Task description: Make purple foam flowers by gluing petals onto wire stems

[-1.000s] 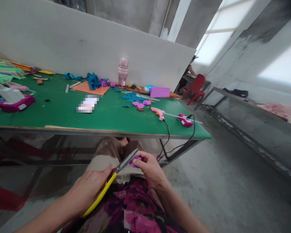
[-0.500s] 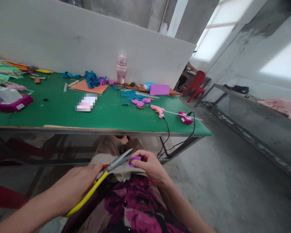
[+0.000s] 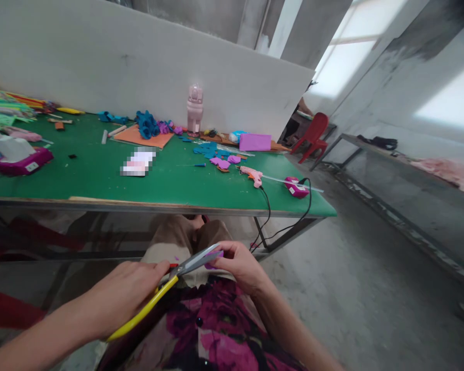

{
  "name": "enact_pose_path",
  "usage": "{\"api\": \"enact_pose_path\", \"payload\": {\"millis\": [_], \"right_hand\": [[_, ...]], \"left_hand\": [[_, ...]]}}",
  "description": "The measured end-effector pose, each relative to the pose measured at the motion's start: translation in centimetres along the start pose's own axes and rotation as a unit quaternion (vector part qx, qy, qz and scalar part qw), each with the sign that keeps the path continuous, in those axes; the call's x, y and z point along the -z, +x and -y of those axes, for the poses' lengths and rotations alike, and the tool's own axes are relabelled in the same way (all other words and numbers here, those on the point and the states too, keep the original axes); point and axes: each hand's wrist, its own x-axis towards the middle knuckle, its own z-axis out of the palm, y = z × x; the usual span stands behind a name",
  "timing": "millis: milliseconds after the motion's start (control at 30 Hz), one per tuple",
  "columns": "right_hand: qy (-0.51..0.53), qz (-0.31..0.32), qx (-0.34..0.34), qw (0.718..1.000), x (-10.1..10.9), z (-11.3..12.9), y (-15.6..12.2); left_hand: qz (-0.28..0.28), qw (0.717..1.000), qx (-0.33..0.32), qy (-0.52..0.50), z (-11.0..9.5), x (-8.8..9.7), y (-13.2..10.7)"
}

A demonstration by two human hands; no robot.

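My left hand [image 3: 119, 293] is closed round the yellow-handled scissors [image 3: 166, 286], whose grey blades point right over my lap. My right hand [image 3: 242, 265] pinches a small purple foam piece [image 3: 215, 255], and the blades are closed on its edge. Both hands work below the front edge of the green table [image 3: 100, 180], above my patterned magenta garment [image 3: 212, 335].
On the table lie a pink glue gun [image 3: 253, 175] with a black cord hanging off the edge, a magenta device [image 3: 296, 188], blue and purple foam scraps [image 3: 216, 157], an orange sheet [image 3: 143, 138], a pink bottle [image 3: 194, 109] and a tissue box [image 3: 17, 157]. A red chair [image 3: 313, 135] stands behind the table.
The scissor blades, open half a second ago beside the purple piece, have closed onto it. My left hand shifted slightly right; the view barely moved.
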Motion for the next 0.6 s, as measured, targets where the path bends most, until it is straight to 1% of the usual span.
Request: {"api": "enact_pose_path", "payload": {"millis": [67, 267, 600], "right_hand": [[-0.003, 0.002, 0.003, 1.0, -0.02, 0.08, -0.01], [-0.009, 0.012, 0.008, 1.0, 0.01, 0.18, -0.02], [0.002, 0.022, 0.007, 1.0, 0.09, 0.06, 0.01]], "left_hand": [[0.015, 1.0, -0.007, -0.012, 0.14, -0.12, 0.07], [0.009, 1.0, -0.004, -0.018, 0.6, -0.66, 0.15], [0.014, 1.0, 0.005, -0.013, 0.22, -0.33, 0.09]]}}
